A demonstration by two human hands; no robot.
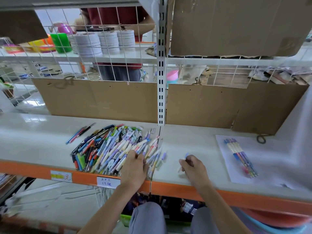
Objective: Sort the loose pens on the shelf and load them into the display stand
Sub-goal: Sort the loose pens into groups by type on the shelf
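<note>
A big heap of loose pens in many colours lies on the white shelf, left of the middle. My left hand rests on the heap's right edge, fingers curled into the pens. My right hand is a little to the right, above bare shelf, pinching a blurred pale pen with a purple cap. A few sorted purple-and-cream pens lie side by side on a white paper sheet at the right. Three thin pens lie apart at the heap's upper left. No display stand is in view.
Cardboard sheets line the wire grid at the shelf's back. A white upright post meets the shelf at the middle. The shelf's orange front edge carries price labels. Behind the grid stands a person by stacked tape rolls.
</note>
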